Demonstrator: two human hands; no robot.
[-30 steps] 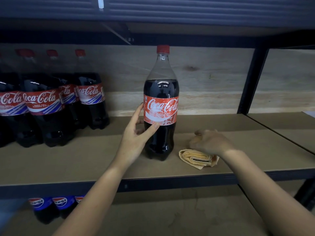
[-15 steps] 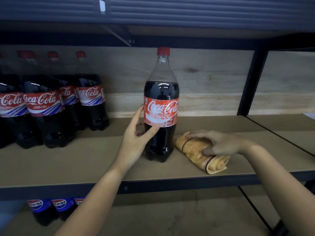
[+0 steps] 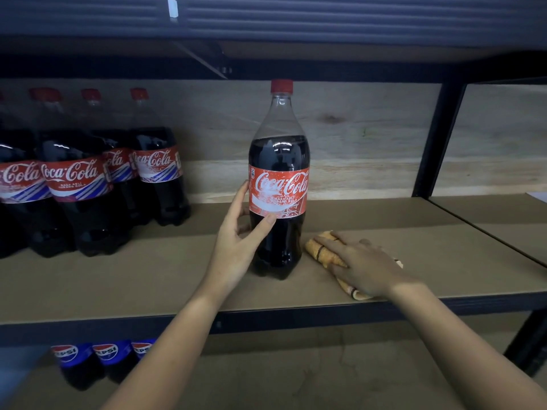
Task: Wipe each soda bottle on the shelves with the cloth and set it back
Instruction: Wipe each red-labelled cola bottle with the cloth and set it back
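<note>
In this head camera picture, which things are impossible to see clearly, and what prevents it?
- Folded orange cloth: mostly covered by the right hand.
- Blue-labelled Pepsi bottles on the lower shelf: tops hidden behind the brown shelf board.
- Leftmost Coca-Cola bottle: cut by the left edge.
- Left hand fingers: hidden behind the upright red-capped Coca-Cola bottle.

Brown board shelf, dark metal frame.
One Coca-Cola bottle stood upright mid-shelf; folded yellow cloth laid just right of it; Coca-Cola bottle group stood at left.
</note>
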